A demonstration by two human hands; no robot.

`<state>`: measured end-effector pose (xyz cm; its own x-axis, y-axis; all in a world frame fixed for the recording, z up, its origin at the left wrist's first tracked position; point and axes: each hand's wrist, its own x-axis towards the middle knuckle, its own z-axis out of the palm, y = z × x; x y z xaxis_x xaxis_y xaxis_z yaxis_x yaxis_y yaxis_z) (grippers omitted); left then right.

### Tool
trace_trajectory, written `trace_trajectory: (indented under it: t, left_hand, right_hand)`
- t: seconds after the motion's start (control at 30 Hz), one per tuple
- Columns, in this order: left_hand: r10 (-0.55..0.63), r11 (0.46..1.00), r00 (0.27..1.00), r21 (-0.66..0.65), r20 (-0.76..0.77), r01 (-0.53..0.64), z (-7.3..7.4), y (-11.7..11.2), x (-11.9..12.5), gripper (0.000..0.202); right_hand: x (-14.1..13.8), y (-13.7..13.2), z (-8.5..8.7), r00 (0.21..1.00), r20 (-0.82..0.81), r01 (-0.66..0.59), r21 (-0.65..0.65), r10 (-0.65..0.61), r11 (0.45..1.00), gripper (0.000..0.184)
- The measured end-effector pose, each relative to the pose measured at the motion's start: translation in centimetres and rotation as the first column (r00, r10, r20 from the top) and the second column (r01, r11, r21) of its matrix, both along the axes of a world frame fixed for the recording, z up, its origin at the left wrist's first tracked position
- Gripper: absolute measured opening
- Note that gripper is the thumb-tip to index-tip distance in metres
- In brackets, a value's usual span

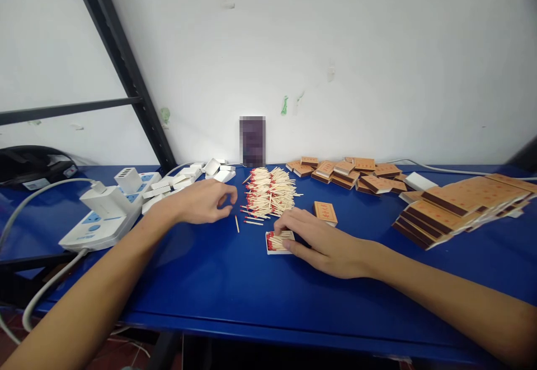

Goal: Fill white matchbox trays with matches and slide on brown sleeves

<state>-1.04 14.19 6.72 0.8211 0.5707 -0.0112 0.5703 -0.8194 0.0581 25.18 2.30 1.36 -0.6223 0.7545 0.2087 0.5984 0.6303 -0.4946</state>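
Forearms (90,289), matches (271,191), blue tabletop (210,280), white wall (377,68)

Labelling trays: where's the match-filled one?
Head view, slightly right of centre: the white matchbox tray sits in front of the match pile, partly under the right hand.

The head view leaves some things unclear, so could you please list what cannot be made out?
In the head view:
Matches in the tray: partly hidden by the right hand.
Dark panel: pixelated.
Pile: upper matches hide lower ones.
Black object: cut off by the left edge.
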Motion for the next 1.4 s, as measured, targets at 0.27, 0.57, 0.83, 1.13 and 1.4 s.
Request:
trace_trajectory:
  t: [0.27, 0.57, 0.83, 1.13, 1.4]
  left_hand:
    - [-0.085, 0.928, 0.995, -0.358, 0.052, 0.098, -0.8, 0.4, 0.4, 0.024]
    - [-0.197, 0.943, 0.974, -0.250, 0.109, 0.219, -1.5, -1.7, 2.1, 0.015]
    - [-0.147, 0.986, 0.987, -0.075, 0.064, 0.152, -1.9, -1.7, 2.0, 0.012]
    - [-0.106, 0.970, 0.994, -0.225, -0.041, 0.094, -1.0, -3.4, 2.3, 0.004]
    - [-0.045, 0.993, 0.990, -0.114, -0.133, 0.030, -1.0, -3.8, 2.3, 0.004]
  right_hand:
    - [0.3, 0.1, -0.1, 0.999, -0.035, -0.030, -0.060, 0.028, 0.998, 0.029]
    - [0.0, -0.1, 0.2, 1.000, 0.006, -0.013, -0.055, 0.013, 0.998, 0.030]
    - [-0.3, -0.3, 0.2, 0.999, 0.052, 0.011, 0.016, -0.011, 1.000, 0.030]
    - [-0.4, -0.4, -0.2, 0.994, 0.101, -0.060, 0.109, 0.049, 0.992, 0.027]
    - [-0.4, -0.4, 0.0, 0.996, 0.084, -0.035, 0.053, 0.031, 0.998, 0.038]
